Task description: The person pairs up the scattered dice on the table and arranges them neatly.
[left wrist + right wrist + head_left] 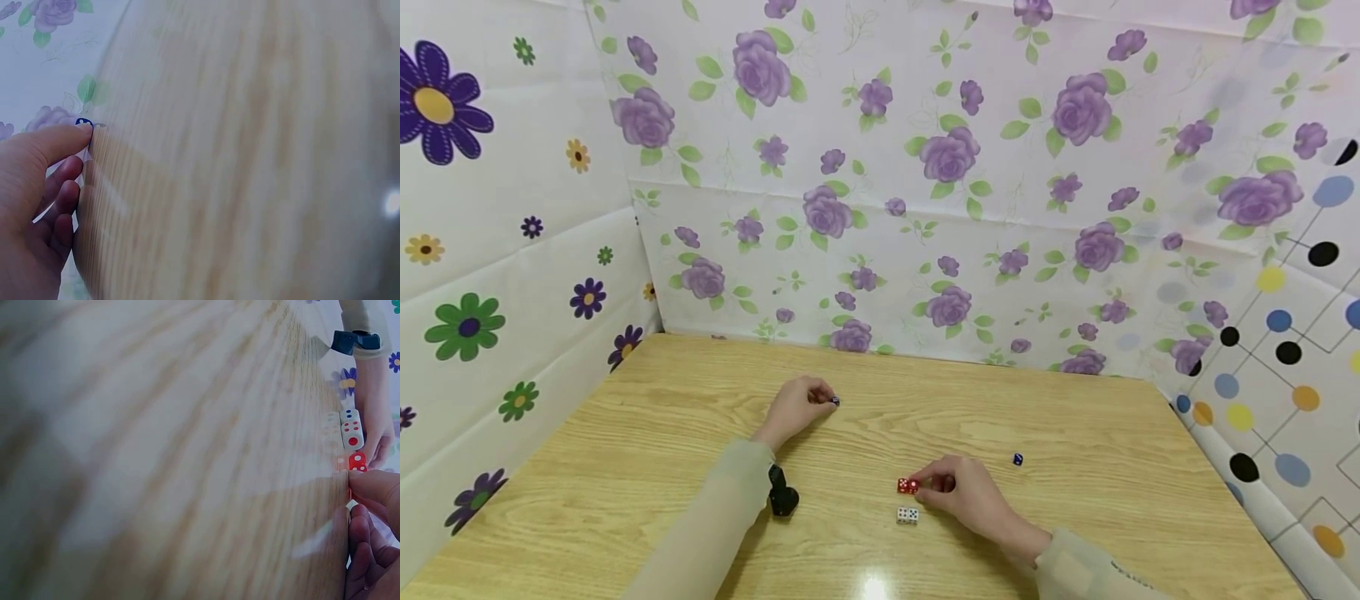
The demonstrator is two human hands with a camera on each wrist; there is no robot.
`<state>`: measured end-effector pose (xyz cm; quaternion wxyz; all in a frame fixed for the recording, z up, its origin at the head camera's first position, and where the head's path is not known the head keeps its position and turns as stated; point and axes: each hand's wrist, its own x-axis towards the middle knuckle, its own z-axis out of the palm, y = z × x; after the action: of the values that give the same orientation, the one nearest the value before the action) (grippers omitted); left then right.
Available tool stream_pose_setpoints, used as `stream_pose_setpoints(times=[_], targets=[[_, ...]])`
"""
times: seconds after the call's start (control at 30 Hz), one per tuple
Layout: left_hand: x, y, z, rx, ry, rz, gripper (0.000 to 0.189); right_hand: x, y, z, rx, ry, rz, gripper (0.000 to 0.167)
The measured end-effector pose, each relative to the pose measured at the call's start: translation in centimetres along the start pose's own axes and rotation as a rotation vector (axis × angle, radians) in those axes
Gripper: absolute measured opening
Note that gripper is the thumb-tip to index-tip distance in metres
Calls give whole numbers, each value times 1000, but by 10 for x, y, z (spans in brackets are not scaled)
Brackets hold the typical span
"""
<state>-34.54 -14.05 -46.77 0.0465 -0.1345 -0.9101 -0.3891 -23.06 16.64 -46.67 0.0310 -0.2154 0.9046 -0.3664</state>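
Red cubic dice [907,486]: paired well inside the wooden table's [1120,442] far edge; one is pinched by the right hand [966,493], apparently for alignment.
White cubic dice [907,516]: paired just nearside.
Blue cubic die [835,402]: grasped by the left hand [793,408], nearer the far edge.
Loose blue die [1018,459]: placed rightward, room left around it.

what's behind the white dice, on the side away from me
Beyond the white dice are two red dice, side by side. The right hand pinches the right one, so that die's outer side is covered and can't be seen.
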Motion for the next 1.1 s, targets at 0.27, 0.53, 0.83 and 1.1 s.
stream_pose_setpoints(times=[0.27,0.53,0.83,1.1], targets=[[-3,7,3,-13,-42,-14,6,0,0,0,-15,4,-8,15],[-7,23,14,6,-87,18,5,0,-2,-1,-31,12,-4,15],[-15,39,30,16,-125,81,5,0,-2,1,-18,13,-1,14],[-24,53,41,26,-190,168,5,0,-1,1,-13,9,3,15]])
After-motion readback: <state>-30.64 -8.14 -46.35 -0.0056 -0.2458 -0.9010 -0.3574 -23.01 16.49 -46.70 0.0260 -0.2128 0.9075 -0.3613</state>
